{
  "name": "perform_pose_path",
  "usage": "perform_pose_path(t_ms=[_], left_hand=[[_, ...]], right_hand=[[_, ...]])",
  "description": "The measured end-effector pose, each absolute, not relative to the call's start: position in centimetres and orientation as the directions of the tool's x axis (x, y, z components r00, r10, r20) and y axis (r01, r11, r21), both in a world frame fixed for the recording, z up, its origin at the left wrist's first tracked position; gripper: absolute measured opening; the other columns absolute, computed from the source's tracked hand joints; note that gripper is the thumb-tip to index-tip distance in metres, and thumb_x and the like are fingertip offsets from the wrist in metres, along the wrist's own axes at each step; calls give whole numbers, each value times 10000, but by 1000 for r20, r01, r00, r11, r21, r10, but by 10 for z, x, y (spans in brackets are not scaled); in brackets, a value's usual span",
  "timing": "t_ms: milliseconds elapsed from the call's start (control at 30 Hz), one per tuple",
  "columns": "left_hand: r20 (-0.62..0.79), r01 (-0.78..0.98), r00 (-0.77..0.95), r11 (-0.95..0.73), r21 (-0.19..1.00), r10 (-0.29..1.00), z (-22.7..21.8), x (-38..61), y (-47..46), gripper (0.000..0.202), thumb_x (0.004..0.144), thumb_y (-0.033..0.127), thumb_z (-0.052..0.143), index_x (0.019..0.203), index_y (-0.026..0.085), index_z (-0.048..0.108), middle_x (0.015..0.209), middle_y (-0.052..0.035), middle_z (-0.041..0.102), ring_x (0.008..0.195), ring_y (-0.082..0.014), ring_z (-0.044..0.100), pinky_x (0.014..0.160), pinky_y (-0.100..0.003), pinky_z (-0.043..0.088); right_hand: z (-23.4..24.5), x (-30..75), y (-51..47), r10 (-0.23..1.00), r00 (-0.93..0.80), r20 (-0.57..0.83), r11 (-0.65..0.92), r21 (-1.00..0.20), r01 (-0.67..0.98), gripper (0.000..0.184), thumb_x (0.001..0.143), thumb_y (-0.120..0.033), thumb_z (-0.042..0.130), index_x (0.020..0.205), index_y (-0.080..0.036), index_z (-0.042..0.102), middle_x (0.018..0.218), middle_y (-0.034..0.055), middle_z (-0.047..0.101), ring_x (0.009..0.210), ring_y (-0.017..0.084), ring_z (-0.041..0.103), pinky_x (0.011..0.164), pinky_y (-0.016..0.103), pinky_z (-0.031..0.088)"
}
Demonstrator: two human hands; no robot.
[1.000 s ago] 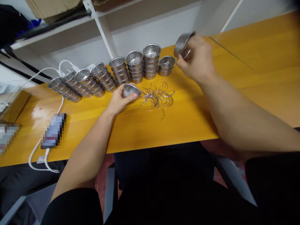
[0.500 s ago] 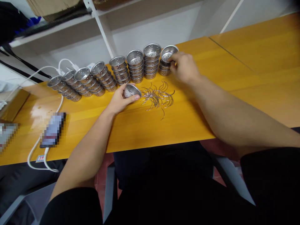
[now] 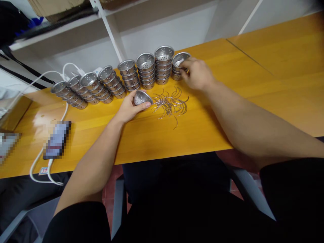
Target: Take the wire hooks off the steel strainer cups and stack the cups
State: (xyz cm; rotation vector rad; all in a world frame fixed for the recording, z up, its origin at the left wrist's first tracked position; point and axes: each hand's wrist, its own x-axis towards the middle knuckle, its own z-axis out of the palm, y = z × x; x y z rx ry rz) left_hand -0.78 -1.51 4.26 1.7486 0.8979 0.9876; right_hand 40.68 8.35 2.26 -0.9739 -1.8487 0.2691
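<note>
My left hand (image 3: 130, 108) is closed around a tilted perforated metal cup (image 3: 140, 98), thumb along its near rim; a thin line of wire seems to show inside it. At the right end of the row, my right hand (image 3: 197, 72) grips the top perforated cup (image 3: 179, 59) of a short stack. Its fingers reach over the rim and the thumb stays outside, partly hiding the stack. Between my hands lies a loose pile of thin curved metal wires (image 3: 168, 104), just right of the cup in my left hand.
Several stacks of perforated cups (image 3: 145, 71) line the back of the yellow table (image 3: 157, 141), the left ones leaning. A phone (image 3: 57, 140) with a white cable (image 3: 34, 165) lies at left. Behind stands a white shelf (image 3: 111, 33); a cardboard box (image 3: 17, 111) sits at far left.
My right hand has lowered the top cup onto the rightmost stack, which now sits lower, and its thumb has moved slightly left. My left hand and its cup have stayed put.
</note>
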Motion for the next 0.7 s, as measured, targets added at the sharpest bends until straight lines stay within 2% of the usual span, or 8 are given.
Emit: perform_pose_path(t_ms=[167,400,500,600,700], left_hand=[[238,128,382,-306,943,893,43,-5,-16,1048,610,816,1264,1402,261,858,1180,-66,929,906,-199,815,913,-373,730],[240,166,400,-328,930,885,41,-8,-14,1096,647,882,1224,1452,248,836,1214,-87,930,954,-229,844,936,-403,752],[250,166,408,-341,925,878,40,-9,-13,1081,671,887,1216,1455,249,834,1224,-94,934,963,-228,845,929,-392,743],[240,162,410,-330,930,880,41,-8,-13,1076,663,866,1227,1451,246,838,1236,-90,931,981,-223,841,934,-373,729],[226,181,389,-314,932,893,43,-7,-16,1075,678,881,1212,1452,234,841,1254,-88,926,1015,-222,844,970,-367,727]], right_hand=[[16,408,87,722,-192,665,642,-540,544,580,937,-902,1030,1042,-375,812,1152,88,862,1142,367,682,1286,663,592],[13,417,95,739,-161,654,629,-586,511,639,1042,-908,995,960,-345,705,1006,67,829,1115,320,663,1199,537,570],[18,422,99,798,-148,584,553,-612,566,729,1044,-922,1019,924,-336,603,1020,90,826,1153,313,671,1195,502,553],[28,423,95,858,-123,498,443,-599,667,758,1098,-928,972,905,-343,532,1026,115,813,1228,349,703,1255,541,553],[40,418,79,889,-150,433,386,-532,754,657,1207,-923,814,1003,-326,633,1148,157,854,1349,414,719,1355,667,541]])
